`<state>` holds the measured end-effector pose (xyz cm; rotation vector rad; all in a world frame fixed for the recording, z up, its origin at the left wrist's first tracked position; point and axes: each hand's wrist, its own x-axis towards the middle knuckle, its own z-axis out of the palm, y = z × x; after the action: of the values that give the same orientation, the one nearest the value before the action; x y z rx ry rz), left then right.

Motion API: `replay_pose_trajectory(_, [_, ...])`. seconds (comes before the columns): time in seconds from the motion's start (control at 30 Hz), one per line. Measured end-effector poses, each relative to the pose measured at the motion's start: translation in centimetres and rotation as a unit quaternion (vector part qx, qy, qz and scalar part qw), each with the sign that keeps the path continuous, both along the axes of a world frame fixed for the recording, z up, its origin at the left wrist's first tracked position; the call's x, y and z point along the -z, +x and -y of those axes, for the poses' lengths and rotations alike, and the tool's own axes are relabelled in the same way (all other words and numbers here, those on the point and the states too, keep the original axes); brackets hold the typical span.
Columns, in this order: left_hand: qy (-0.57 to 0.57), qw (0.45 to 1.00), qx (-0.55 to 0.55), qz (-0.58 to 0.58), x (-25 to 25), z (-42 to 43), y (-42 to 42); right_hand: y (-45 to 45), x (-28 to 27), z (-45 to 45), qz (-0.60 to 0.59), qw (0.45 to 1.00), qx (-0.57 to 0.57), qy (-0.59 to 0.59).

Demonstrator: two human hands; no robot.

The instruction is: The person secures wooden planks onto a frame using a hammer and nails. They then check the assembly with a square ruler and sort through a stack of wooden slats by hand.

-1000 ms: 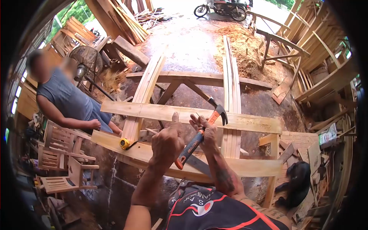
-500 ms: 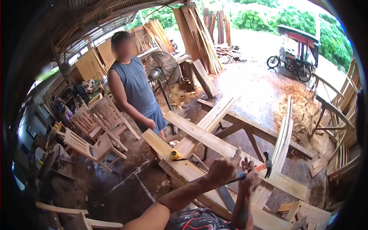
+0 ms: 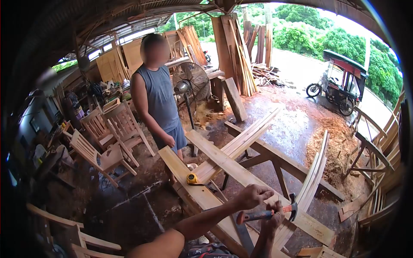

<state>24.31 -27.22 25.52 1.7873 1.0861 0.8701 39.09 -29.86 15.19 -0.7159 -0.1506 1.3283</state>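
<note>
My right hand [image 3: 275,216] is wrapped round the handle of a claw hammer [image 3: 254,215], its dark metal head pointing right and its orange and dark grip reaching left. Just above the handle, my left hand [image 3: 254,196] has its fingers curled together in a pinch. Whatever it may hold is too small to make out. Below both hands lie a long pale board [image 3: 232,164] and a wider plank [image 3: 176,163]. A yellow tape measure [image 3: 192,179] rests on the wider plank.
Another person [image 3: 157,99] stands across the boards, beside a stand fan [image 3: 191,81]. Wooden chairs [image 3: 101,150] stand at the left. Long strips [image 3: 316,176] lean over a beam [image 3: 288,157] at the right. Wood shavings [image 3: 331,146] cover the floor behind, with a motor tricycle [image 3: 340,81] farther off.
My left hand's extended index finger has curled in, and the hand has shifted slightly left. The hammer's handle end, hidden behind my left arm before, now shows. The whole view has tilted a little.
</note>
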Motion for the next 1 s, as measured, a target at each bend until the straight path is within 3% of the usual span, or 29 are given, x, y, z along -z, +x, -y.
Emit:
replay_pose_trajectory(0.03, [-0.095, 0.991, 0.045, 0.082, -0.2, -0.4, -0.1, 0.8, 0.0, 0.0, -0.043, 0.999, -0.005, -0.013])
replay_pose_trajectory(0.07, [-0.094, 0.991, 0.044, 0.083, 1.1, -0.8, 0.3, 1.8, 0.2, 0.0, -0.086, 0.996, -0.011, -0.026])
replay_pose_trajectory(0.13, [-0.17, 0.954, 0.095, 0.229, 3.6, -1.8, 1.8, 3.2, -2.0, 1.3, -0.111, 0.991, -0.061, -0.034])
replay_pose_trajectory(0.2, [-0.178, 0.94, 0.151, 0.247, 4.5, -1.2, 3.9, 4.5, -2.0, 2.0, -0.105, 0.99, -0.093, -0.02])
replay_pose_trajectory(0.27, [-0.258, 0.865, 0.204, 0.379, 7.3, -0.1, 6.6, 5.3, -2.7, 3.3, -0.048, 0.993, -0.105, -0.019])
replay_pose_trajectory(0.3, [-0.342, 0.758, 0.263, 0.489, 6.8, 0.6, 7.1, 5.2, -3.6, 4.4, -0.026, 0.996, -0.067, -0.061])
replay_pose_trajectory(0.33, [-0.311, 0.816, 0.239, 0.425, 7.5, 0.8, 8.1, 5.5, -4.5, 5.0, -0.004, 0.994, -0.022, -0.109])
replay_pose_trajectory(0.37, [-0.313, 0.785, 0.251, 0.472, 8.1, 1.3, 9.3, 7.0, -4.6, 5.6, 0.039, 0.993, -0.06, -0.091])
replay_pose_trajectory(0.4, [-0.261, 0.829, 0.219, 0.444, 9.4, 1.4, 9.7, 8.3, -4.6, 5.9, 0.081, 0.989, -0.105, -0.071])
replay_pose_trajectory(0.43, [-0.167, 0.915, 0.165, 0.328, 8.5, 1.1, 10.6, 8.6, -7.0, 6.5, 0.129, 0.983, -0.08, -0.104])
replay_pose_trajectory(0.47, [-0.138, 0.941, 0.134, 0.278, 7.2, 0.8, 10.9, 9.9, -6.0, 7.5, 0.159, 0.981, -0.039, -0.109])
replay_pose_trajectory(0.53, [-0.172, 0.923, 0.105, 0.328, 10.0, -0.2, 11.9, 14.4, -3.9, 10.7, 0.198, 0.973, -0.062, -0.104])
replay_pose_trajectory(0.6, [-0.249, 0.937, 0.054, 0.239, 11.1, -1.2, 13.4, 17.9, -3.5, 14.1, 0.281, 0.946, -0.049, -0.152])
replay_pose_trajectory(0.77, [-0.215, 0.965, 0.027, 0.15, 19.1, -3.3, 17.5, 22.9, -4.2, 22.1, 0.376, 0.888, -0.088, -0.251])
replay_pose_trajectory(1.0, [-0.136, 0.988, 0.053, 0.055, 20.9, -4.2, 17.5, 22.2, -3.3, 24.5, 0.421, 0.852, -0.087, -0.299])
